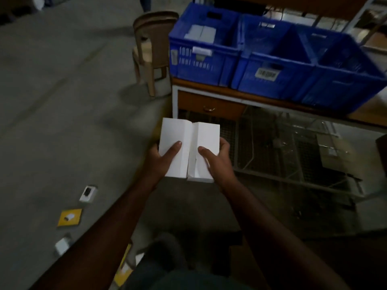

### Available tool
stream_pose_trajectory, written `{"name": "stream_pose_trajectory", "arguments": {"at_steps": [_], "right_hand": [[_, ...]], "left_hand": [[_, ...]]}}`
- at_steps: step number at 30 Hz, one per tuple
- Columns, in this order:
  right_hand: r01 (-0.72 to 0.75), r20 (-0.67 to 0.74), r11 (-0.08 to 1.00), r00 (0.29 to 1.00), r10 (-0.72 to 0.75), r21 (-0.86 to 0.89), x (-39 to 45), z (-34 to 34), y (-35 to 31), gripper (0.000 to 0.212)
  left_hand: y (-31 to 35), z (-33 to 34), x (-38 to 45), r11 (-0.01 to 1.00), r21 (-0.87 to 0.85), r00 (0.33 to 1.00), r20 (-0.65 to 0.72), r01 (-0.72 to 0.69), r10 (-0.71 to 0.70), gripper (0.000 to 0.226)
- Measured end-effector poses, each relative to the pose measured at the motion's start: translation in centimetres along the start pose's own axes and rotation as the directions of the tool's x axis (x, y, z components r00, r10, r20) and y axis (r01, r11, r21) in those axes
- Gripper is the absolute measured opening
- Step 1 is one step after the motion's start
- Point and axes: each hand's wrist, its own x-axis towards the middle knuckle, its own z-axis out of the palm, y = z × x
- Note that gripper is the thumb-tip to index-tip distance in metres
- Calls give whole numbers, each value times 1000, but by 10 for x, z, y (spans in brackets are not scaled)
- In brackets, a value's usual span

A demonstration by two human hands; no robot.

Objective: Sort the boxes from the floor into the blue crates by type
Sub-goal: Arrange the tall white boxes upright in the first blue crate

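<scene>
We had two white boxes side by side, touching along their long edges, held up over the floor in front of the bench. Left box (174, 147) sat in our left hand (160, 158), thumb flat on top, fingers curled underneath. Right box (206, 151) sat in our right hand (217, 162), thumb on top, fingers wrapped round its right side. Both faces were plain white, no print we could read.

Three blue crates (270, 65) stood in a row on the bench (209, 105), close together. The left crate (201, 57) already held white boxes; contents of the other two were too blurred to tell.

On the floor (52, 101) to our left lay more boxes: a white one with a dark picture (88, 193), a yellow one (70, 217), a small white one (62, 245). A brown plastic chair (151, 49) stood just left of the bench.
</scene>
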Motion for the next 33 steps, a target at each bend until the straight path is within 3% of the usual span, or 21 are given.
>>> {"name": "stream_pose_trajectory", "arguments": {"at_steps": [7,9,15,22,25,28,31,33], "right_hand": [[179,-37,984,983,-179,3,134,-17,-89,77],[219,-85,975,973,-216,27,181,-14,-121,75],[236,-145,972,962,-231,21,320,7,-205,80],[181,-210,983,962,-175,10,439,-9,-238,82],[100,-276,994,957,-86,37,484,-18,-249,85],[40,-314,997,948,-57,-59,528,-31,-255,85],[-42,-302,955,952,-51,-295,571,-35,-252,86],[-108,-286,891,958,-25,-441,602,-29,-248,87]], "left_hand": [[98,40,144,968,-4,967,28,-253,253,47],[135,45,194,956,-33,955,50,-292,294,54],[237,50,333,951,-52,947,87,-305,309,58],[302,94,454,953,34,939,183,-302,291,45],[319,113,503,960,66,946,198,-273,256,47],[328,136,550,968,80,963,150,-237,224,44],[323,157,599,965,144,972,120,-219,203,49],[318,168,629,969,177,983,89,-175,161,67]]}}
